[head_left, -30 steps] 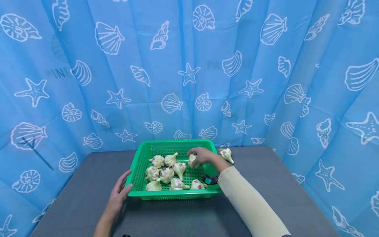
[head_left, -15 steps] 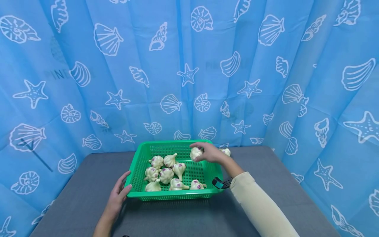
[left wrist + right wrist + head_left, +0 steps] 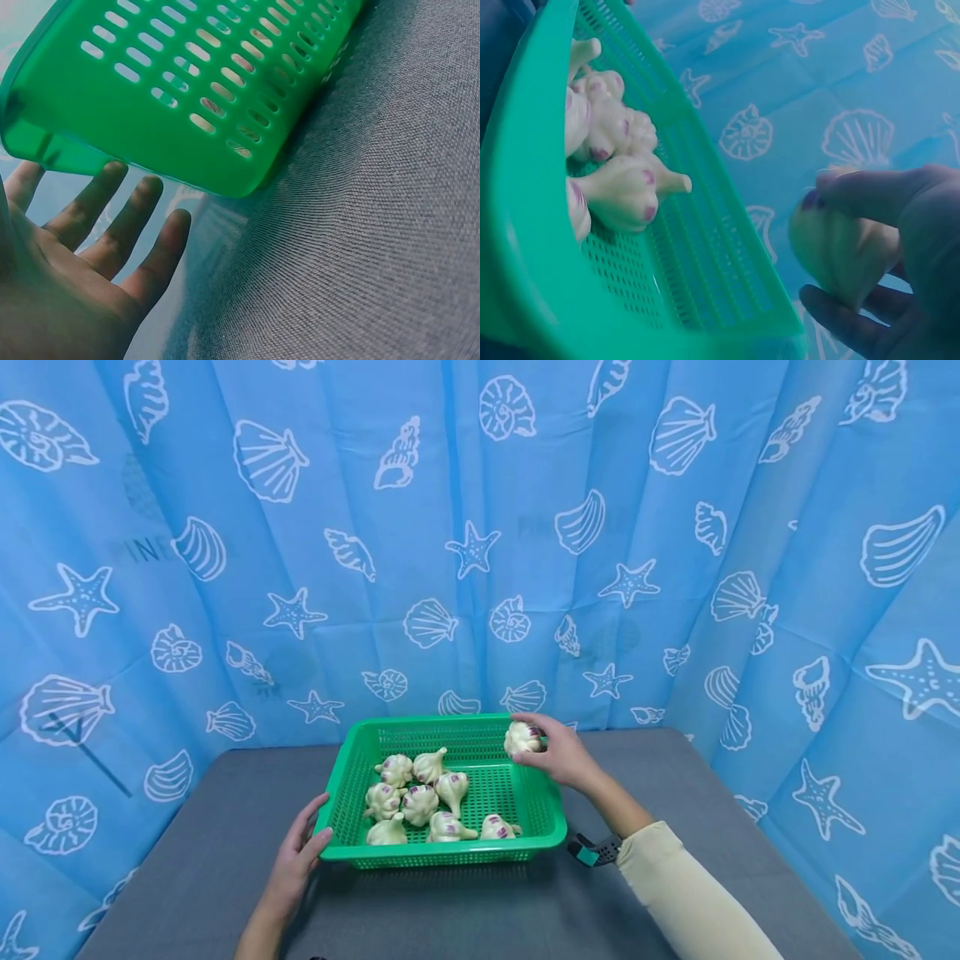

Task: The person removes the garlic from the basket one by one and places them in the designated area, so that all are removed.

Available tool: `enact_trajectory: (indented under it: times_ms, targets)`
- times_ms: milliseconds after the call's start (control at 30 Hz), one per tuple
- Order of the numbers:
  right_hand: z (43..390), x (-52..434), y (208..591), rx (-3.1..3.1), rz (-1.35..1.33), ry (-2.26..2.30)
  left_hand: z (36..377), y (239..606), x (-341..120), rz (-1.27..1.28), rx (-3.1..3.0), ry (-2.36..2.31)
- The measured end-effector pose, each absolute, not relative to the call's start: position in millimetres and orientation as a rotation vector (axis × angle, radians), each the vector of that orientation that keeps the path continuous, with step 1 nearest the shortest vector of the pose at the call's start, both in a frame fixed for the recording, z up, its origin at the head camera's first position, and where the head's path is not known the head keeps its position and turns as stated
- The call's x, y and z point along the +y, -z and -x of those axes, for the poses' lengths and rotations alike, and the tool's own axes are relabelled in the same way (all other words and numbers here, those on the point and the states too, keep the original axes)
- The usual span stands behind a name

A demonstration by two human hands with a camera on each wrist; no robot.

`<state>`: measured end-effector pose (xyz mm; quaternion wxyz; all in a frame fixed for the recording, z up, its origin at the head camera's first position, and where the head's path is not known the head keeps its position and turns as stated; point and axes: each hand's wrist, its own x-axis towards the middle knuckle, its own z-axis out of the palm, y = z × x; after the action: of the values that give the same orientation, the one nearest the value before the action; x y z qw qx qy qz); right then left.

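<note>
Blue shell-print curtains back the grey bench (image 3: 450, 910). Right hand (image 3: 562, 758) pinches a garlic bulb (image 3: 521, 739), seemingly light and papery, best held round its body. Left hand (image 3: 296, 860), fingers straight, steadies the green basket (image 3: 442, 852).

Nine garlic bulbs (image 3: 420, 793), one basket (image 3: 450, 853)

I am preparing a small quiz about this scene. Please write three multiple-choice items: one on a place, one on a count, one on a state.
1. Where is the garlic bulb that the right hand holds?
A. Over the far right corner of the green basket
B. On the grey table
C. Under the basket

2. How many garlic bulbs lie inside the basket?
A. Three
B. Eight
C. Fifteen

3. How is the left hand?
A. Clenched in a fist
B. Open, at the basket's near left corner
C. Holding a bulb

Key: 1 A, the head view shows it lifted there; 2 B, eight can be counted; 3 B, the fingers are straight.
</note>
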<state>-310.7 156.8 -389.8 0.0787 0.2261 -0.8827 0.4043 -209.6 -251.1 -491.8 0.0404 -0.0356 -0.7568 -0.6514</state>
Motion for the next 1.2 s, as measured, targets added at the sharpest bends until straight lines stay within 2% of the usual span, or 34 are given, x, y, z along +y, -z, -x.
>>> enact_trajectory:
  times_ms: [600, 1200]
  targets:
    - [298, 214, 424, -2.392, -0.347, -1.269, 208, 490, -251, 0.106, -2.325, 1.99]
    - [302, 258, 470, -2.601, -0.07, -1.197, 208, 490, -250, 0.08, -2.322, 2.012]
